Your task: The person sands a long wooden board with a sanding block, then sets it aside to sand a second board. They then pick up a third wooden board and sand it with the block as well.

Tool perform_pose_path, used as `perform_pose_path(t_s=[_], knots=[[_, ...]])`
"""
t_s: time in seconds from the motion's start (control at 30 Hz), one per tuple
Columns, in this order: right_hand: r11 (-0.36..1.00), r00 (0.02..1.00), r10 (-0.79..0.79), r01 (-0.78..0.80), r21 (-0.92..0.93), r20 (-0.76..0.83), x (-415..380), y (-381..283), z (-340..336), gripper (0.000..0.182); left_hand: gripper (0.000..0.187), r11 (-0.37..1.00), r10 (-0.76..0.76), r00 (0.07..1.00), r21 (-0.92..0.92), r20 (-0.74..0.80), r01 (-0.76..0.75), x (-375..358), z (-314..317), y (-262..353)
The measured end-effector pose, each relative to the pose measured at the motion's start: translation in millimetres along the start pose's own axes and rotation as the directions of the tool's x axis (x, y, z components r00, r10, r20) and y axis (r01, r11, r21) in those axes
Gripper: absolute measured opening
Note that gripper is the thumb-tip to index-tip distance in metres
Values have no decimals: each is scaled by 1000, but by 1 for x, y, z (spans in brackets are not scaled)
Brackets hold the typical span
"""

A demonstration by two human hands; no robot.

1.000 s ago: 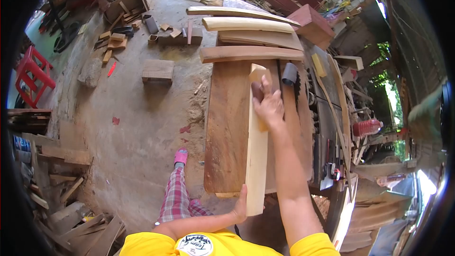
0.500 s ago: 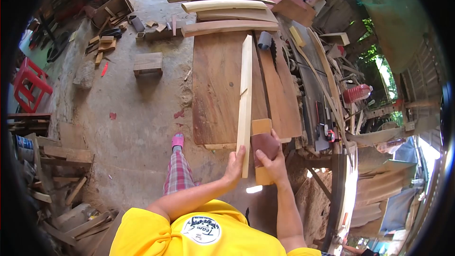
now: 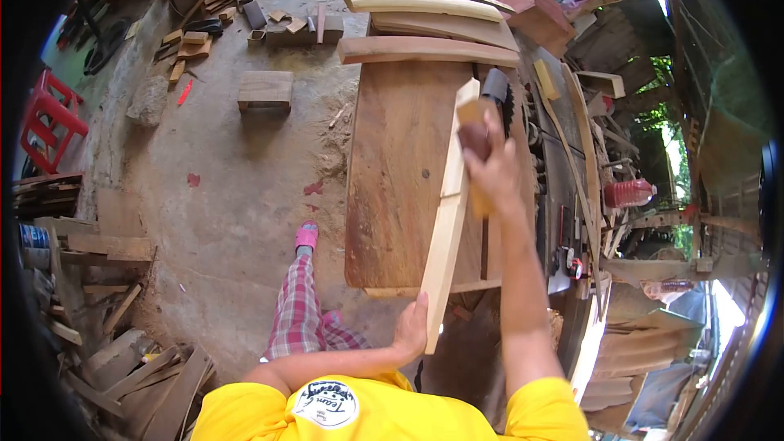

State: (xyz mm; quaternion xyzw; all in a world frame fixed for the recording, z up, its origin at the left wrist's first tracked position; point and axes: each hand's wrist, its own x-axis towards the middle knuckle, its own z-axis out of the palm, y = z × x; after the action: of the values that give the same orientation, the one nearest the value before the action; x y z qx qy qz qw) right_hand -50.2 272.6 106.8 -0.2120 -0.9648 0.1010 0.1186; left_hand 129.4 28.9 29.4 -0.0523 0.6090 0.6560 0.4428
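A long pale wooden strip (image 3: 446, 233) slants over the wooden work table (image 3: 392, 188), its near end overhanging the table's front edge. My left hand (image 3: 412, 328) is closed round that near end. Farther up the strip, my right hand (image 3: 495, 167) grips a sanding block (image 3: 474, 135), a wood block wrapped in reddish-brown sandpaper. The block lies along the strip's right side near its far end, slightly blurred. A dark joint line crosses the strip at mid-length. Just beyond my right fingers stands a grey roll (image 3: 494, 83).
Several curved wooden pieces (image 3: 429, 50) lie across the table's far end. A dark toothed saw blade (image 3: 508, 110) shows at its right side. On the floor to the left sits a small wooden block (image 3: 265, 90). A red bottle (image 3: 629, 193) and tape measure (image 3: 575, 268) are at right.
My right hand has moved away from me with the sanding block, from the strip's near end to its far end. The strip now slants more, and my left hand still grips its near end.
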Motion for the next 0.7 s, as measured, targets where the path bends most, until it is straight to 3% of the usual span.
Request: perform_pose_path(t_s=[0.13, 0.23, 0.27, 0.37, 0.57, 0.63, 0.7], knots=[[976, 980, 188, -179, -122, 69, 143, 19, 22, 85, 78, 999, -35, 999, 15, 9, 35, 6, 3, -22], [968, 974, 216, -204, -149, 70, 158, 13, 21, 86, 80, 999, -16, 999, 48, -39, 18, 10, 3, -19], [962, 967, 237, -221, -159, 92, 151, 11, 17, 87, 80, 997, -74, 997, -25, 3, 74, 13, 2, -16], [966, 968, 224, -207, -155, 109, 86, -10, 4, 82, 79, 981, -111, 993, -155, 36, 115, 12, 5, -1], [996, 998, -64, 63, 65, 16, -173, -59, -42, 80, 77, 963, -130, 992, -240, 0, 126, 15, 12, -13], [994, 998, -63, 60, 87, 29, -243, -78, -64, 79, 75, 916, -150, 986, -367, 69, 165, 6, 10, 2], [998, 992, -6, -2, 62, 128, -294, -83, -75, 78, 77, 928, -18, 994, -368, 107, 56, 23, 14, -32]])
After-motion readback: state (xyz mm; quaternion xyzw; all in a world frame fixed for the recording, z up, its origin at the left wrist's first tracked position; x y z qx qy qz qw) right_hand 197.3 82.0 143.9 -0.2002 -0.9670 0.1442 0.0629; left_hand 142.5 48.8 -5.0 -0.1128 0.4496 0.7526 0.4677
